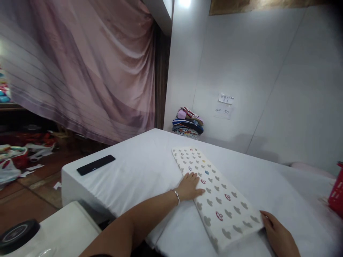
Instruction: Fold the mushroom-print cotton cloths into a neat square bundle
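A folded white cloth with grey mouse-head prints [214, 192] lies on the white-covered table [139, 171]. My left hand [190, 186] rests flat on the cloth's left edge, fingers stretched out; a silver bracelet is on that wrist. My right hand [278, 233] touches the cloth's near right corner, fingers curled at the edge.
A stack of folded colourful clothes [188, 123] sits at the table's far corner against the white wall. A black flat device [95, 164] lies near the left edge. A red basket [337, 192] stands at right. A pink curtain [88, 67] hangs at left; clutter covers the floor.
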`<move>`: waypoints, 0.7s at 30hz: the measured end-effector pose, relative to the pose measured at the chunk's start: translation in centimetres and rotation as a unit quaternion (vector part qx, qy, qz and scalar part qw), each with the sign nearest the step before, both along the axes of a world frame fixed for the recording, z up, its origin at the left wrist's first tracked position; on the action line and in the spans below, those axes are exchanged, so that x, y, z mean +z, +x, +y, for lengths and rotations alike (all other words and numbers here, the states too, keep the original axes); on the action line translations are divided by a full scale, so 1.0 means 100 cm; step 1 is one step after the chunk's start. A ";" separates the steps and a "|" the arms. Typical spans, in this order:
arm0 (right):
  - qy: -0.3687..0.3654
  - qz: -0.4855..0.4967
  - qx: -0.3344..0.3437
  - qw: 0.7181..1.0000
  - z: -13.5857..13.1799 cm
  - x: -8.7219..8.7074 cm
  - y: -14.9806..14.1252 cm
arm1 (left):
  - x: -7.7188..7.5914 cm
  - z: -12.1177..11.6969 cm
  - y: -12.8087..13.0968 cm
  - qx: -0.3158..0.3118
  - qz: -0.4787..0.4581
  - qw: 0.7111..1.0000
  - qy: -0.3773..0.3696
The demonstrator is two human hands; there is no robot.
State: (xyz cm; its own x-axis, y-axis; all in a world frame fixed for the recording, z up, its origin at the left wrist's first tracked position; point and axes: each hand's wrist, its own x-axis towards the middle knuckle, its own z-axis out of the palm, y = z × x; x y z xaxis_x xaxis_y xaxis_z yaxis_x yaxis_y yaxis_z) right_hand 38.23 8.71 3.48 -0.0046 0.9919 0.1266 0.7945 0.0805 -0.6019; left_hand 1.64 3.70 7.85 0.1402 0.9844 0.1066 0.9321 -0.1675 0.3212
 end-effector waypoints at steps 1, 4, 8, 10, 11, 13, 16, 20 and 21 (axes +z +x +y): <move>0.000 0.000 0.001 1.000 0.000 0.000 0.000 | 0.002 0.002 -0.001 0.006 0.000 1.000 -0.002; -0.004 -0.001 0.000 1.000 0.000 -0.001 0.000 | 0.010 0.011 -0.012 0.057 0.007 0.998 0.000; -0.001 -0.006 -0.002 1.000 0.004 -0.006 0.003 | 0.004 0.019 -0.030 0.101 0.013 0.995 -0.019; -0.012 -0.021 0.002 1.000 0.006 -0.005 0.006 | -0.002 0.019 -0.034 0.101 0.013 0.995 -0.022; -0.016 -0.034 0.006 0.999 0.006 -0.003 0.006 | -0.004 0.019 -0.034 0.101 0.013 0.995 -0.021; 0.007 -0.068 0.019 0.997 0.006 0.005 0.001 | -0.006 0.018 -0.033 0.100 0.014 0.995 -0.017; 0.122 -0.105 0.071 0.984 0.000 0.023 -0.027 | -0.002 0.021 -0.030 0.095 0.022 0.995 -0.006; 0.206 -0.121 0.245 0.940 -0.022 0.026 -0.096 | 0.010 0.042 -0.039 0.094 0.023 0.995 0.014; 0.232 -0.130 0.287 0.920 -0.028 0.020 -0.113 | 0.012 0.049 -0.045 0.101 0.022 0.994 0.016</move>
